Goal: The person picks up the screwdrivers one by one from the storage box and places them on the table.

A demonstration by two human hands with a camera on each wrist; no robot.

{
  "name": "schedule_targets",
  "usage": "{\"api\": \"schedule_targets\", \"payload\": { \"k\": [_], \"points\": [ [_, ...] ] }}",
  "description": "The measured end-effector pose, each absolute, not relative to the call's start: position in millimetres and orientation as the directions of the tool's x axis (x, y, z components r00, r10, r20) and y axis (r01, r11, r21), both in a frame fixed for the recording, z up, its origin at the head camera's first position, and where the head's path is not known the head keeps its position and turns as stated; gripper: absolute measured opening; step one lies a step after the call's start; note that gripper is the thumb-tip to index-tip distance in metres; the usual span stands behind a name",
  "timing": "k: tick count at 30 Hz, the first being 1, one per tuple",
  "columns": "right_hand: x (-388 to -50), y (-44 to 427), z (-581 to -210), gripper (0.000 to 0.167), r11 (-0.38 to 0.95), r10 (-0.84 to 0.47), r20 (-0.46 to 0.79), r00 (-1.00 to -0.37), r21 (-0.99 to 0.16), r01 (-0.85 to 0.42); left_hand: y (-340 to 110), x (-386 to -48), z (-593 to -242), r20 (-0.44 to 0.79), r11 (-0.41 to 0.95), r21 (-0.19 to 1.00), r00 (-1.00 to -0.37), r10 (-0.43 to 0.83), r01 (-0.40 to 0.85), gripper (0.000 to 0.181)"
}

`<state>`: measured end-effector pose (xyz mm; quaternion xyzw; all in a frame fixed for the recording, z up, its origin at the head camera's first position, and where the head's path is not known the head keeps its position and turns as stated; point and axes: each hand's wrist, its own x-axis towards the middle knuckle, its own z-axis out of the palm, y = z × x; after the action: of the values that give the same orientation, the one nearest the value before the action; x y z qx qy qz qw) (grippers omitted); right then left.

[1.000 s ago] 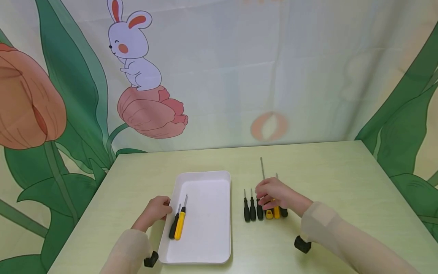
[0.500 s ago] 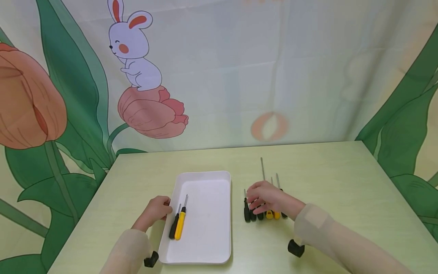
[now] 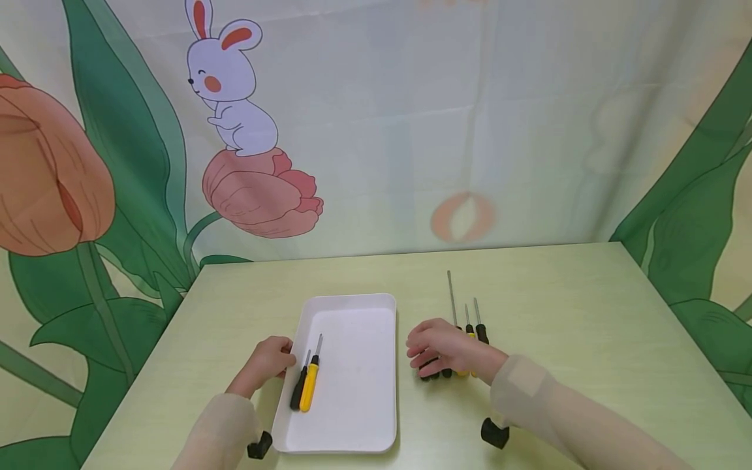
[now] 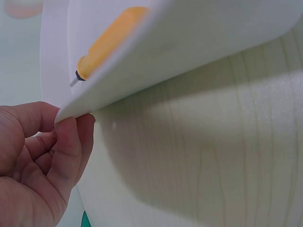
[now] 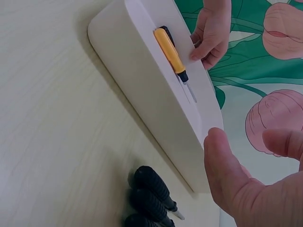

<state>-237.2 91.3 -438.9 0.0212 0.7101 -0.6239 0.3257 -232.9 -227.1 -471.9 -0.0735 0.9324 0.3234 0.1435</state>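
My left hand [image 3: 266, 363] pinches the left rim of a white tray [image 3: 360, 378], thumb and fingers on either side of it in the left wrist view. Inside the tray, along its left side, lie a yellow-handled screwdriver [image 3: 309, 386] and a black-handled screwdriver [image 3: 297, 391]. My right hand [image 3: 449, 346] hovers over a row of screwdrivers right of the tray, its fingers apart and nothing between them. Below it, black screwdriver handles [image 5: 150, 184] show in the right wrist view. The hand partly covers the row; a long shank [image 3: 451, 294] and shorter ones stick out beyond it.
Light wood-grain table [image 3: 558, 294] surrounds the tray and the row. Behind its far edge hangs a cloth [image 3: 382, 130] printed with a rabbit and tulips. A black wrist device [image 3: 495, 433] hangs below the right sleeve.
My right hand has moved left and slightly nearer over the row, from the right-hand screwdrivers to the left-hand black ones. My left hand and the tray have stayed put.
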Motion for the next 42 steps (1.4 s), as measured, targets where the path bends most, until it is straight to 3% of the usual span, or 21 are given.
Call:
{"api": "schedule_targets", "payload": {
  "k": [42],
  "points": [
    [-228.8, 28.0, -452.5, 0.028, 0.149, -0.418, -0.463, -0.782, -0.884, 0.444, -227.5, -230.3, -470.8, -0.299, 0.775, 0.594, -0.954, -0.037, -0.216, 0.005]
  ]
}}
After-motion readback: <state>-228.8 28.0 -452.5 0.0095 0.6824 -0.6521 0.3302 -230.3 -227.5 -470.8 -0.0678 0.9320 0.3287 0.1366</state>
